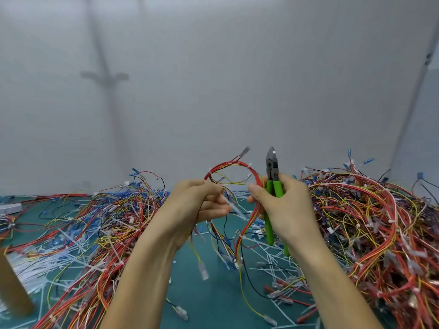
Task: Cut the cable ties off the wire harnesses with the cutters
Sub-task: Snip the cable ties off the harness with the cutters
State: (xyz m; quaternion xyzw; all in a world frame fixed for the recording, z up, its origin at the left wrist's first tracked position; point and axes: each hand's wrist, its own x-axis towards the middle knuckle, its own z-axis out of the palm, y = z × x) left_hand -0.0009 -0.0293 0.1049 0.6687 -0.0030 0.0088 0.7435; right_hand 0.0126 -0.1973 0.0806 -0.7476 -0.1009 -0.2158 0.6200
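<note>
Left hand (199,200) grips the harness (256,178); right hand (282,205) clasps the cutters (272,167), handles half hidden.

light: bright, even | shadows: soft, faint | edges: wide-angle bend | focus: slightly soft

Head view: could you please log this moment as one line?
left hand: holds harness | right hand: holds cutters | cutters: tip up
</note>
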